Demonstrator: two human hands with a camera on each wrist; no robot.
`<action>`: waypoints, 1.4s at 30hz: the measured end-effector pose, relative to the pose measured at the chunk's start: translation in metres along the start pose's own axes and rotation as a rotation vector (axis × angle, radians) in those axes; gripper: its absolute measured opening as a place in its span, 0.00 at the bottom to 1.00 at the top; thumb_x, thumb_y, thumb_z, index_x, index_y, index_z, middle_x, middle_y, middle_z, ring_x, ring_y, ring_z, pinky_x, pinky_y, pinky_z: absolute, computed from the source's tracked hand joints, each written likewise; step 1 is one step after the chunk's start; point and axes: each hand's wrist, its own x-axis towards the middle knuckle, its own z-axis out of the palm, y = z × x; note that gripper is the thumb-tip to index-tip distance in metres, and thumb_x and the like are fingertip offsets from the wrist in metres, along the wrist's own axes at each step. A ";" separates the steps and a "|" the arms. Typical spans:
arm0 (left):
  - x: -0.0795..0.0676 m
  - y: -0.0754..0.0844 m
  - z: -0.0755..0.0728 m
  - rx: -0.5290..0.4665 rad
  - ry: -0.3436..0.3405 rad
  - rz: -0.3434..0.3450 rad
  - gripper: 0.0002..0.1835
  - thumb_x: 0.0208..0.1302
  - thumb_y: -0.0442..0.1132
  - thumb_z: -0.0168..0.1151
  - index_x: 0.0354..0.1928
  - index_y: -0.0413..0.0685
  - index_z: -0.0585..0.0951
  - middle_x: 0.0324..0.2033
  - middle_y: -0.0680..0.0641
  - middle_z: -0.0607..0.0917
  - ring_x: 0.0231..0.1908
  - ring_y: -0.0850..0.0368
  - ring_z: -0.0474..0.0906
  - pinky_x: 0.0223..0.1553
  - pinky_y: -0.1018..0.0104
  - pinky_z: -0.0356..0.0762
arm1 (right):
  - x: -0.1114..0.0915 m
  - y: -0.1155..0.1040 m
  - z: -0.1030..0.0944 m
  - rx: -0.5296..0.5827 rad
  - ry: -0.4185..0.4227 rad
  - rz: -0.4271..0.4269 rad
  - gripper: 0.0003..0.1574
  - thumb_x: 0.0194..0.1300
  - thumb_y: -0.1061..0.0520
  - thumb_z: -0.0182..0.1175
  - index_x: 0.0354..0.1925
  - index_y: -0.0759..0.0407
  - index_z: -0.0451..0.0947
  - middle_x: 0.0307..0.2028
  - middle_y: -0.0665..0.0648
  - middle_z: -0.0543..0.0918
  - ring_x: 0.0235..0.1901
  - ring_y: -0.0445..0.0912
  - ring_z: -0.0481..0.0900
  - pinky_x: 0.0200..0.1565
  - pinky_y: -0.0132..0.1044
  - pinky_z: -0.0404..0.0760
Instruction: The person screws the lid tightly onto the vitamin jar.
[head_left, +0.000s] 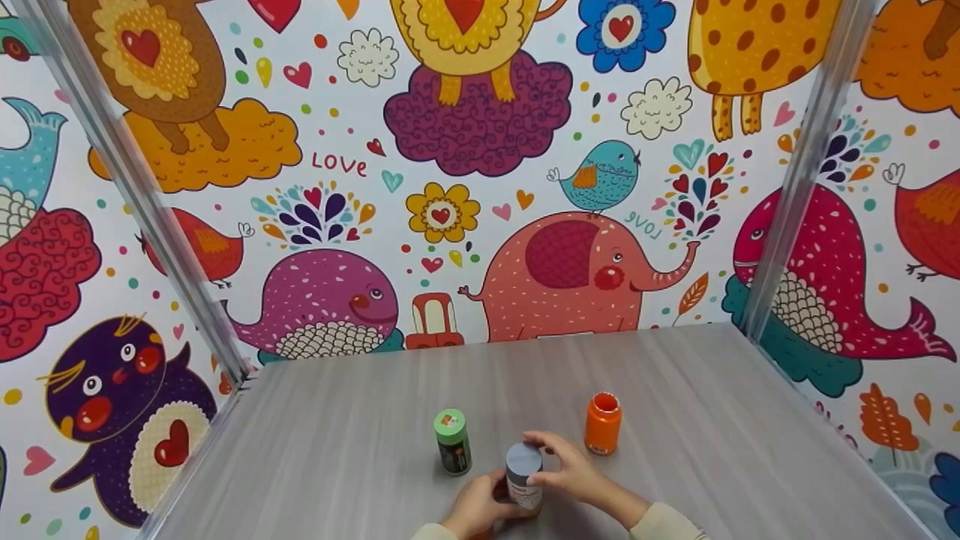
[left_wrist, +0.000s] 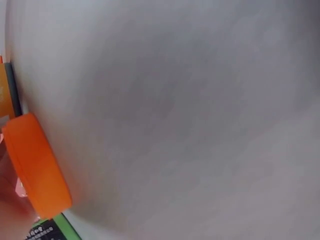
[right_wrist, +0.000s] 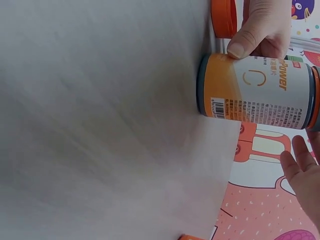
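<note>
A white and orange bottle (right_wrist: 255,90) with a grey lid (head_left: 524,459) stands upright on the table. My left hand (head_left: 480,504) grips its body low down; the thumb (right_wrist: 240,46) lies along the label in the right wrist view. Around the lid curl the thumb and fingers of my right hand (head_left: 574,472). In the right wrist view that right hand (right_wrist: 307,175) is partly cut off by the frame edge. Next to my left hand, an orange screw lid (left_wrist: 37,167) rests on the table.
An orange bottle (head_left: 603,427) with an uncovered mouth stands to the right, beyond my right hand. At the left is a dark bottle with a green lid (head_left: 452,442). The grey wooden table (head_left: 337,450) meets patterned wall panels (head_left: 465,262) at the back and sides.
</note>
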 end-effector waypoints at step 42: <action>-0.001 0.001 0.002 0.099 0.051 0.045 0.25 0.35 0.52 0.66 0.40 0.54 0.76 0.36 0.56 0.79 0.37 0.63 0.74 0.38 0.65 0.70 | 0.002 -0.003 0.016 0.016 0.134 0.186 0.35 0.38 0.44 0.65 0.43 0.57 0.64 0.39 0.53 0.69 0.40 0.48 0.66 0.44 0.48 0.65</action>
